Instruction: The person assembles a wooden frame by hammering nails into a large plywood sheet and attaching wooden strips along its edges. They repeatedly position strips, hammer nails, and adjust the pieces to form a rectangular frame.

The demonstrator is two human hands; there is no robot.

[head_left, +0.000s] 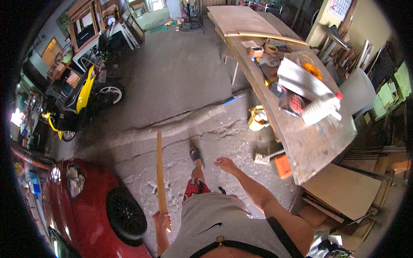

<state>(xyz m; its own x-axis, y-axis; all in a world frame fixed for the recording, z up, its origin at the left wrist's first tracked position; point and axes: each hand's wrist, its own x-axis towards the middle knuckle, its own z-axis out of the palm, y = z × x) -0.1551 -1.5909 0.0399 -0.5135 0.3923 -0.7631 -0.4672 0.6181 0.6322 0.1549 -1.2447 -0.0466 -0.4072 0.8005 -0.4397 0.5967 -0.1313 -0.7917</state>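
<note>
A red car (81, 206) is filling the lower left, its black wheel (125, 215) sitting just left of the left hand (161, 221). Far to the right of the right hand (226, 164), a long plywood workbench (309, 146) is running away up the frame, crowded with clutter: white papers (301, 79), a roll of tape (271, 49), a small cardboard box (256, 52), a coil of orange cord (312, 69) and a red-capped white bottle (322, 109). Broad wooden boards (241, 19) are lying across its far end. Well ahead and to the left of both hands, a yellow motorcycle (84, 99) is standing on the cracked concrete floor (180, 86).

Below the bench, right of the right hand, flat cardboard sheets (344, 189) are leaning in a stack, and an orange crate (283, 165) is resting on the floor beside a yellow bucket (257, 118); what the bucket is holding cannot be told.

The left hand is gripping the near end of a long, narrow wooden strip (160, 172), fingers wrapped tight around it. The strip is pale yellow-brown, straight and slim, and is rising from the fist up and away over the floor, between the car wheel and the person's forward leg. The right hand is hanging free in the air, fingers loosely spread and holding nothing, just right of the sandalled foot (196, 155) stepping ahead.
</note>
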